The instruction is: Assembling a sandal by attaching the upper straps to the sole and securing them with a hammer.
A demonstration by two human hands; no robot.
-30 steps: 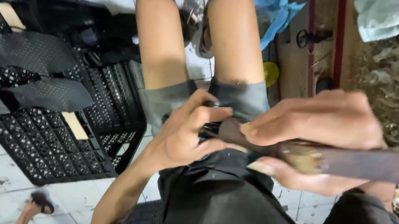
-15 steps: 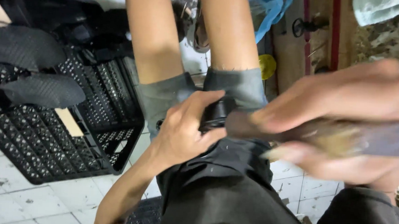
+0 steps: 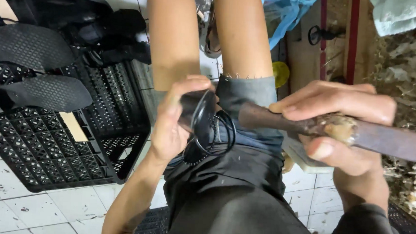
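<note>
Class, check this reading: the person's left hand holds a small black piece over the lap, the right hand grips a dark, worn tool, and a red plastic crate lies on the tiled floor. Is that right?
Not quite. The crate is black, not red, as the head view shows. The rest stands: the left hand holds the small black piece over the lap, the right hand grips the dark, worn tool, and the crate lies on the tiled floor.

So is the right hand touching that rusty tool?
Touching. The head view shows the right hand wrapped around the rusty tool, fingers over the top and thumb underneath, with no gap.
</note>
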